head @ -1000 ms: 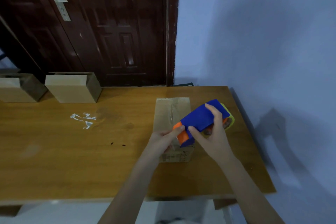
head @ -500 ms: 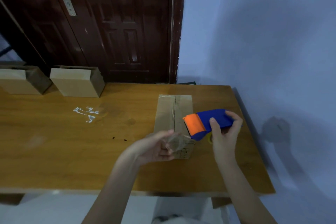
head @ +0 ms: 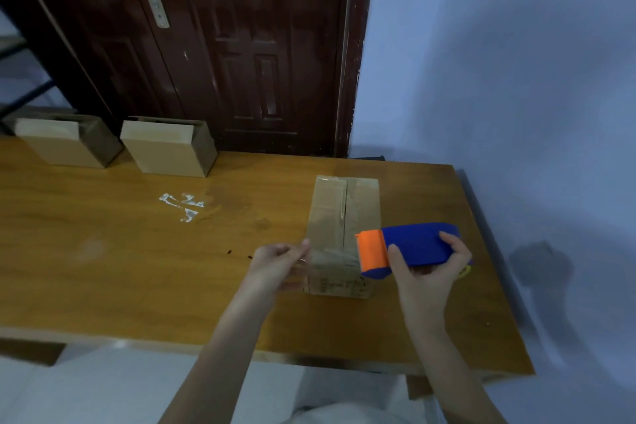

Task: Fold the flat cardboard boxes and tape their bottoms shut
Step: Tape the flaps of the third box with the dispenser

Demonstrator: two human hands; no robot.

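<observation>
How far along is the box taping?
Two folded boxes stand at the table's far edge. In hand: the right hand holds the tape dispenser, the left hand pulls clear tape across the near box. Left: pressing it down.

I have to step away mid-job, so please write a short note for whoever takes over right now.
Left hand pinches the pulled-out end of clear tape. Right hand grips the blue and orange tape dispenser, held at the near right of the brown cardboard box on the wooden table.
Done: that box is folded, flaps closed. Two folded cardboard boxes stand at the far left.
Left: lay tape along the seam, cut it, press flat.
</observation>
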